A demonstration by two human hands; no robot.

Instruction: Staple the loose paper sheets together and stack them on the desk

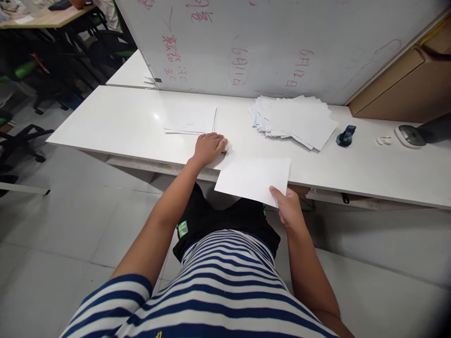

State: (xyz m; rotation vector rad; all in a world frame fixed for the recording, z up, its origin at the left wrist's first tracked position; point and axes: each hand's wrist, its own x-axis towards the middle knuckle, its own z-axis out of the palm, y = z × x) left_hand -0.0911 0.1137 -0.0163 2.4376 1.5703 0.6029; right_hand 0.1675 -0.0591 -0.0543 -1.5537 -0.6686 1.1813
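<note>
My right hand [291, 210] grips the near right corner of a white sheet of paper [254, 178], thumb on top. The sheet reaches over the desk's front edge. My left hand [210, 149] rests on the desk with its fingers curled over a small object [226, 149], pale with a dark part, mostly hidden under the hand. Just beyond that hand lies a neat stack of paper [192, 120]. Farther right is a larger, messy pile of white sheets [299, 119], its edges fanned out.
A whiteboard [271, 42] with red writing stands along the back of the white desk [116, 119]. To the right are a dark blue tape-dispenser-like object [346, 136], a small white piece [384, 140], a grey-white device [410, 136] and a cardboard box [401, 87]. Office chairs [26, 141] stand at left.
</note>
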